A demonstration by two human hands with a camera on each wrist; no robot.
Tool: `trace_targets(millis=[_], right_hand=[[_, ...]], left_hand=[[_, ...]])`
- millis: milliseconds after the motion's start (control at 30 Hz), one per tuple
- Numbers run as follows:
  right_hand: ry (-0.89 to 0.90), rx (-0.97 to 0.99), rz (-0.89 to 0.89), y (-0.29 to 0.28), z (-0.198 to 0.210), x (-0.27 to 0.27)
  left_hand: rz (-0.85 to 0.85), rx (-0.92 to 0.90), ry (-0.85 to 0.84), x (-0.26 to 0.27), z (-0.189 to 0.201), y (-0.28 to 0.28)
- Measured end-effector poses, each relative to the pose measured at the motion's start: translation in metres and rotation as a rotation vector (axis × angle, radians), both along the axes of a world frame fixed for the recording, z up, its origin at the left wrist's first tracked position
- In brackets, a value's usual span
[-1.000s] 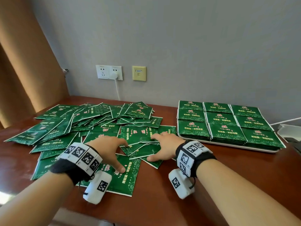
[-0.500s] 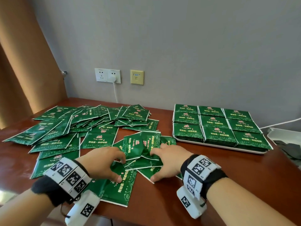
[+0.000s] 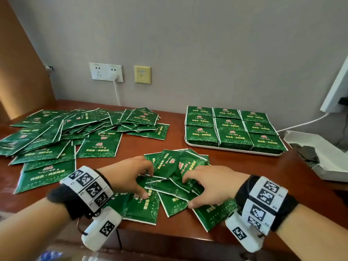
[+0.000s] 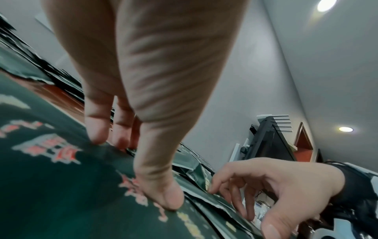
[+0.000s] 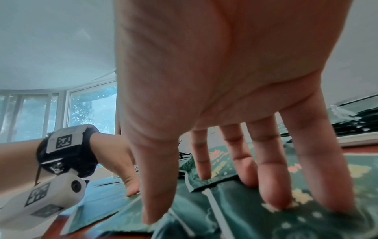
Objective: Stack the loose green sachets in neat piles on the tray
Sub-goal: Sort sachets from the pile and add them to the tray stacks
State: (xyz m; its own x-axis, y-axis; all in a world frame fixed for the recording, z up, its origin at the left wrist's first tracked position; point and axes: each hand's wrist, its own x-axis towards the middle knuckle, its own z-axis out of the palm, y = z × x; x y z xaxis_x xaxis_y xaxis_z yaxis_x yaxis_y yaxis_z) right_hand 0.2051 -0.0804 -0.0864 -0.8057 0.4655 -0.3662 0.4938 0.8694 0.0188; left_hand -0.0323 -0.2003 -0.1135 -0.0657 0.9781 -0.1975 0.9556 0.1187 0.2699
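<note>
Green foil sachets (image 3: 175, 178) now sit bunched in a small clump near the front edge of the reddish wooden desk (image 3: 244, 166), raked away from the wide loose spread (image 3: 56, 132) at the left, where half a second ago they still overlapped it. The left hand (image 3: 130, 176) and right hand (image 3: 212, 182) press curled fingertips into the clump from either side, squeezing it together. I judge squaring and lifting comes next, toward the white tray (image 3: 233, 148), already carrying nine neat piles.
</note>
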Motion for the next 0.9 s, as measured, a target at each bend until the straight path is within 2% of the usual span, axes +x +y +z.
trace_targets(millis=[133,267,400,533,667,733,800,900], right_hand=[[0.022,-0.053,-0.076,0.004,0.003,0.029],[0.101,-0.027,-0.137,0.010,0.007,0.053],[0.297,-0.011,-0.195,0.024,0.002,0.054],[0.471,-0.082,-0.262,0.042,-0.001,0.038],[0.319,-0.199,-0.282,0.053,0.000,0.017],[0.230,-0.225,-0.288,0.057,-0.003,0.009],[0.166,-0.199,-0.292,0.062,-0.005,0.004],[0.050,-0.114,-0.290,0.071,-0.009,-0.001]], left_hand=[[-0.033,0.006,-0.002,0.019,-0.002,0.017],[-0.028,-0.010,-0.004,0.034,-0.005,0.030],[-0.005,-0.047,0.024,0.046,0.000,0.044],[0.000,-0.065,0.066,0.050,0.006,0.053],[0.043,-0.156,0.061,0.024,0.019,0.044],[0.082,-0.248,0.158,0.005,0.022,0.037],[0.109,-0.307,0.277,-0.005,0.020,0.030],[0.106,-0.313,0.248,-0.013,0.014,0.026]])
